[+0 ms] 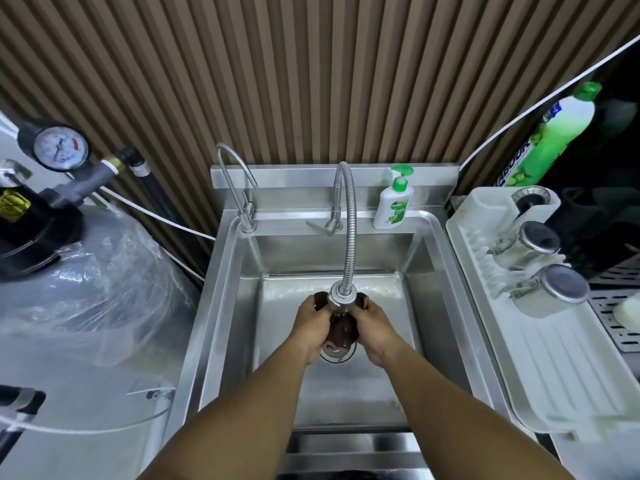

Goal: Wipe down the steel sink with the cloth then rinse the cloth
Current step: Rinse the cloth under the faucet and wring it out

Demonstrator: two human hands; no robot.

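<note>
While water runs from the tap (341, 300) at frame centre, left hand (313, 325) and right hand (375, 329) both grasp the cloth (341, 332); sink (446, 271) drain directly below.

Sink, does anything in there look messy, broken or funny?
Nothing stands out. The left hand and right hand hold the brown cloth under the flexible faucet, above the drain. The hand soap bottle stands upright on the back ledge of the sink.
</note>
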